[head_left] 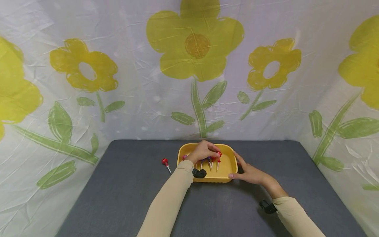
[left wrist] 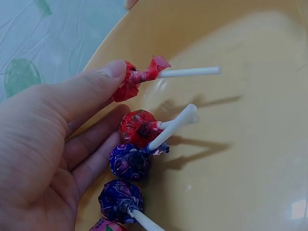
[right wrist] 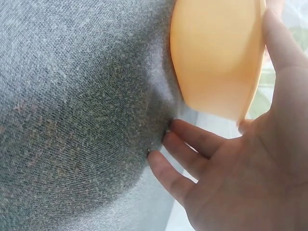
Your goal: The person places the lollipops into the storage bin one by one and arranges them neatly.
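My left hand (head_left: 204, 150) reaches over the yellow tray (head_left: 227, 166), pinching a red-wrapped lollipop (left wrist: 129, 82) by its head between thumb and fingers, its white stick pointing away from the palm. Under those fingers, inside the tray, lie another red lollipop (left wrist: 138, 126), a blue-purple lollipop (left wrist: 129, 162), a second blue-purple one (left wrist: 120, 198) and a pink one (left wrist: 107, 225). At the tray's right end, my right hand (head_left: 250, 173) grips the corner, thumb at the front and a finger along the right side. Its other fingers extend below the rim in the right wrist view.
One red lollipop (head_left: 164, 161) lies on the dark grey tabletop (head_left: 136, 184), left of the tray. Behind the table hangs a pale curtain (head_left: 133, 98) printed with yellow flowers. Black wrist cameras are strapped on both arms.
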`<act>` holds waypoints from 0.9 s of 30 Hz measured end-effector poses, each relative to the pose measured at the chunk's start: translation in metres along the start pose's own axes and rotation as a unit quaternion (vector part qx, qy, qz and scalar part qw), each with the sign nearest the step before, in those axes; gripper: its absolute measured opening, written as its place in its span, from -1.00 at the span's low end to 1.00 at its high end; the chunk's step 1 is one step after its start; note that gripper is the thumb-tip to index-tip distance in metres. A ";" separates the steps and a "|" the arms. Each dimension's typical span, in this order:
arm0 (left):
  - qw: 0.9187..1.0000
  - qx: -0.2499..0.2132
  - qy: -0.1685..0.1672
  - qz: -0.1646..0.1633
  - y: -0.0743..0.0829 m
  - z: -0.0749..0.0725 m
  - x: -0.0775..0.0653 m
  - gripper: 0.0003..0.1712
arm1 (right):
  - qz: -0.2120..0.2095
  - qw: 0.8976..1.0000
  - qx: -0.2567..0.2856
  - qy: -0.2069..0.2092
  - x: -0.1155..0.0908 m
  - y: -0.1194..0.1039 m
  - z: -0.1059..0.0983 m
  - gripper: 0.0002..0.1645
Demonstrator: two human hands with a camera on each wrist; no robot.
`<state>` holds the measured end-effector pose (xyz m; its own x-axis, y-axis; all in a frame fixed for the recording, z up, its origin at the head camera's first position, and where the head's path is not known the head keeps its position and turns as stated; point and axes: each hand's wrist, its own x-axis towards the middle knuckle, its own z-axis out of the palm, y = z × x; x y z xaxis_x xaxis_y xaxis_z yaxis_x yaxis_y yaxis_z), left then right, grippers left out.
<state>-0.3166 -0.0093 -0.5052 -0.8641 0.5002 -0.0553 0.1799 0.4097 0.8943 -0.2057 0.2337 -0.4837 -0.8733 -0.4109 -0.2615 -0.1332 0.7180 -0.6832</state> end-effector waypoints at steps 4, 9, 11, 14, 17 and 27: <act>1.000 0.005 0.000 0.000 -0.003 0.001 0.002 -0.76 | 0.002 1.000 0.000 0.000 0.000 0.000 0.000 0.32; 1.000 0.012 -0.003 0.006 -0.005 0.001 0.002 -0.78 | 0.002 1.000 0.001 0.001 0.000 0.000 0.000 0.32; 1.000 0.015 -0.005 0.006 -0.005 0.000 0.002 -0.79 | 0.002 1.000 0.001 0.000 0.000 0.000 0.000 0.32; 1.000 0.018 -0.007 0.007 -0.006 0.000 0.002 -0.79 | 0.005 1.000 0.000 -0.001 0.000 0.000 0.000 0.32; 1.000 0.025 -0.006 0.009 -0.007 0.000 0.002 -0.78 | 0.008 1.000 0.000 -0.002 0.000 0.000 0.000 0.33; 0.999 0.035 -0.008 0.004 -0.003 0.000 -0.001 -0.76 | 0.007 1.000 -0.001 0.001 0.001 -0.001 0.001 0.34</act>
<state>-0.3162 -0.0107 -0.5082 -0.8548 0.5159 -0.0569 0.2194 0.4585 0.8612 -0.2058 0.2317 -0.4840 -0.8760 -0.3996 -0.2701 -0.1218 0.7251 -0.6778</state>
